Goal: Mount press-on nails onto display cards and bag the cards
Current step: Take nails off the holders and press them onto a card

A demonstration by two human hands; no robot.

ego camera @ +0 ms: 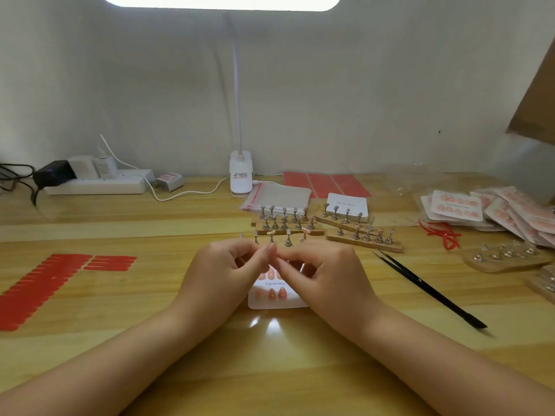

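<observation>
both hands (223,267) (327,274) curled, fingertips together over white display card (277,301) w/ peach nails (271,293); grip unclear

A small nail-craft workbench: wooden table (120,295), clip lamp (240,172), nail stands (288,226), bagged nail cards (495,211).

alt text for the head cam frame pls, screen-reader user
Two hands, left hand and right hand, meet fingertip to fingertip over a white display card holding pink press-on nails on a wooden table. Behind stand wooden nail holders; black tweezers lie right, bagged cards far right.
</observation>
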